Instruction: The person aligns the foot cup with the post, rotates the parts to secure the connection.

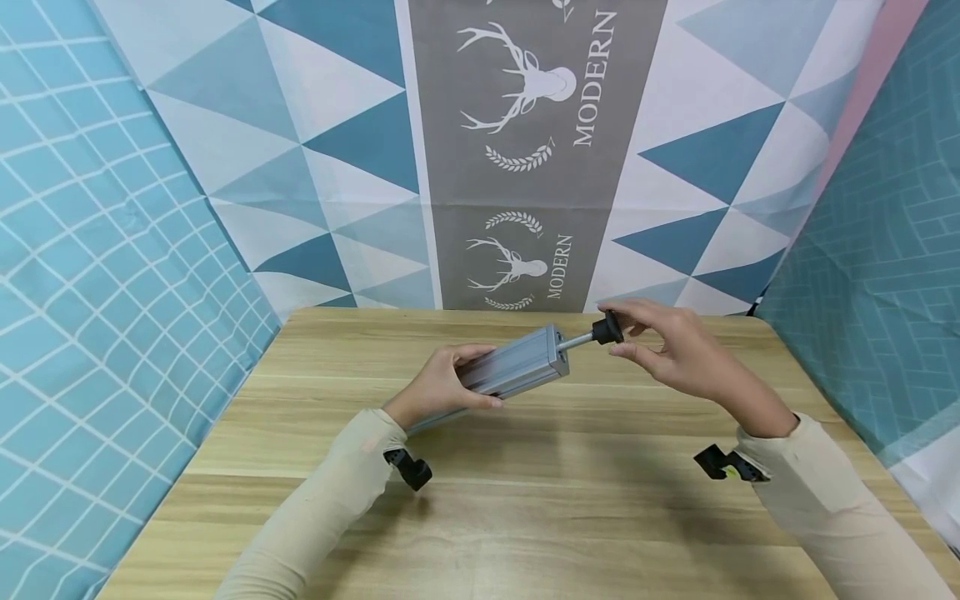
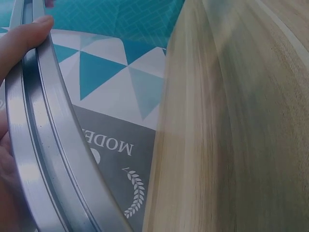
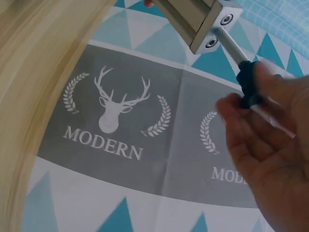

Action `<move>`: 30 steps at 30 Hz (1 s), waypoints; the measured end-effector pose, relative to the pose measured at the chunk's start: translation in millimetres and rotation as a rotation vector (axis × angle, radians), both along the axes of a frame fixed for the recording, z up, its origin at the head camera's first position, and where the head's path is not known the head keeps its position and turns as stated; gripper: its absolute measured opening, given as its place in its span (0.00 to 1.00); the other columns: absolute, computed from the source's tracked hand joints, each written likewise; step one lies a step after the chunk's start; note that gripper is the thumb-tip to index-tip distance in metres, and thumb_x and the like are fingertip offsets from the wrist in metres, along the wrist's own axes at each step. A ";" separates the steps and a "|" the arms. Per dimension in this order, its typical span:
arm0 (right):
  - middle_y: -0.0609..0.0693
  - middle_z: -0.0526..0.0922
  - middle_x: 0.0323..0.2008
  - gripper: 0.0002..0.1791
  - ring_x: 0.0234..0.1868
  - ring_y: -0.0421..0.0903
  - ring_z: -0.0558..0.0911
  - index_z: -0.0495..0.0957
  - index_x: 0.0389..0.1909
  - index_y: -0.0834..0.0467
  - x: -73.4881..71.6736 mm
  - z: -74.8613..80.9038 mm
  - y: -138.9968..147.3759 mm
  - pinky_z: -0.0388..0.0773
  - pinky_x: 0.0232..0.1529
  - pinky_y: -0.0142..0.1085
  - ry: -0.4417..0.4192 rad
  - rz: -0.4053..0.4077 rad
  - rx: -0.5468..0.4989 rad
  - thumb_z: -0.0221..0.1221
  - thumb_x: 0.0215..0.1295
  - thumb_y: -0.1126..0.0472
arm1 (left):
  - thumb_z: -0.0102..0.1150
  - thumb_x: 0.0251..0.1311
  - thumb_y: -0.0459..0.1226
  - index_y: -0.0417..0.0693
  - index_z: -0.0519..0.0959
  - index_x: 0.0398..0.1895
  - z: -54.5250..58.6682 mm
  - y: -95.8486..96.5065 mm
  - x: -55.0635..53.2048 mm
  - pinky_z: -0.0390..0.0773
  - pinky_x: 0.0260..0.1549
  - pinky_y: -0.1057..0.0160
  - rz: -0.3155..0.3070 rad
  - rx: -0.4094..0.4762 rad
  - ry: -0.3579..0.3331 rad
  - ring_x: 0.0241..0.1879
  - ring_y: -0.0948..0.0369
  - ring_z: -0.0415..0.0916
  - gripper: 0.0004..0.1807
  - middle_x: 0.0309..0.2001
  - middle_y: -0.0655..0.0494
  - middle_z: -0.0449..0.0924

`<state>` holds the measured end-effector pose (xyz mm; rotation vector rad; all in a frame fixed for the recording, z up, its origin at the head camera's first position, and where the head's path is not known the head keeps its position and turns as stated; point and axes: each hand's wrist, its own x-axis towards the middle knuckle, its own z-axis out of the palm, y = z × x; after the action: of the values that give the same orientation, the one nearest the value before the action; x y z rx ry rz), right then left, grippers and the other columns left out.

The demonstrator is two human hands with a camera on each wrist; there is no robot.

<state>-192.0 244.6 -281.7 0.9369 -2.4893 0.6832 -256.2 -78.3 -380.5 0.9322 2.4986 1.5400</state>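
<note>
A silver aluminium profile (image 1: 521,360) is held up at a slant over the table, its square end toward the right. My left hand (image 1: 441,385) grips it around the middle, thumb along the near side; the left wrist view shows its long groove (image 2: 41,121). From the end face, which has screws (image 3: 226,19) in it, sticks a threaded rod (image 1: 576,341) with a black levelling foot (image 1: 608,328) on its outer end. My right hand (image 1: 675,350) pinches this foot between thumb and fingers, its other fingers loosely bent.
Below the hands lies a wood-grain table (image 1: 510,517). A patterned cloth (image 1: 360,150) with deer prints hangs behind it, and blue cloths stand at the left (image 1: 97,250) and right (image 1: 885,250) sides. Both wrists carry small black camera mounts (image 1: 408,468).
</note>
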 end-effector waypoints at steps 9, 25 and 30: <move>0.45 0.79 0.20 0.14 0.20 0.42 0.75 0.82 0.31 0.56 3.6 0.1 -7.1 0.69 0.22 0.36 -0.198 -0.230 -0.102 0.58 0.67 0.49 | 0.80 0.36 0.37 0.43 0.76 0.60 8.3 1.3 6.6 0.72 0.52 0.58 -0.026 -0.001 -0.014 0.51 0.59 0.76 0.41 0.56 0.51 0.79; 0.53 0.74 0.60 0.42 0.56 0.49 0.77 0.67 0.67 0.54 6.8 6.0 2.2 0.78 0.47 0.43 -0.006 0.067 0.071 0.68 0.48 0.77 | 0.81 0.34 0.37 0.44 0.77 0.59 0.2 0.0 0.8 0.73 0.51 0.59 -0.004 -0.002 0.018 0.50 0.60 0.77 0.41 0.56 0.53 0.79; 0.53 0.81 0.52 0.32 0.48 0.48 0.81 0.71 0.63 0.58 6.9 5.7 0.1 0.79 0.43 0.44 -0.012 0.023 0.037 0.65 0.55 0.73 | 0.81 0.34 0.38 0.44 0.77 0.59 1.0 0.2 1.1 0.73 0.52 0.58 -0.010 0.000 0.026 0.50 0.60 0.77 0.41 0.56 0.53 0.79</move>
<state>-185.0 244.7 -276.0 0.9785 -2.5137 0.6536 -255.1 -78.1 -379.5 0.9695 2.5072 1.5344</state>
